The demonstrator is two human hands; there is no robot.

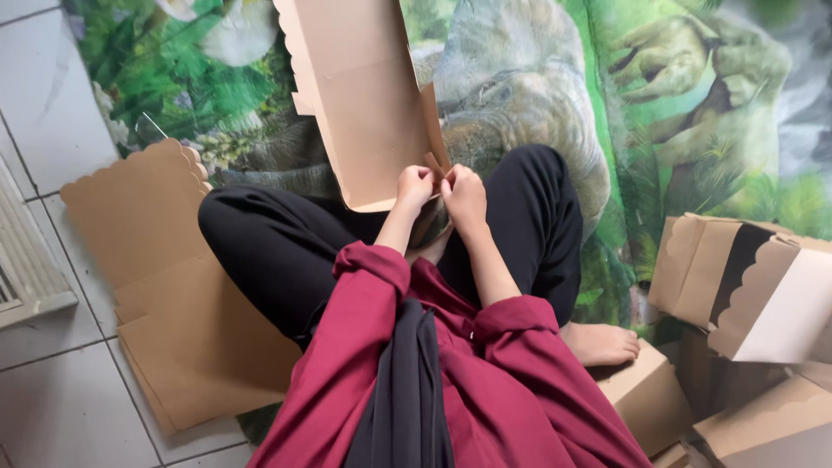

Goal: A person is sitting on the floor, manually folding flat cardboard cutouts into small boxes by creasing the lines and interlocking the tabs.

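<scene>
nearest the lens hang maroon sleeves (485,381) with a dark scarf (403,390) running down between them, and below these are crossed legs in black trousers (277,251), a bare foot (602,344) showing at the right knee. under the person spreads a large mat printed with green leaves and dinosaurs (659,95), laid over a pale tiled floor (52,381). on the left, partly on the tiles, lies a stack of flat brown cardboard blanks (173,312) with scalloped edges. at the right edge sit folded boxes (737,286) of the same brown card, piled close together, one with a white face. rising from the lap toward the top of the view is a half-folded cardboard box (364,104), its tan inside facing the camera and a side flap bent up along its right edge. both hands meet at its lower right corner, just above the legs. the left hand (414,186) is curled closed, fingers pinching the bottom edge of the panel. the right hand (465,195) is also curled closed, touching the left, its fingertips gripping the side flap where it joins the panel.
</scene>
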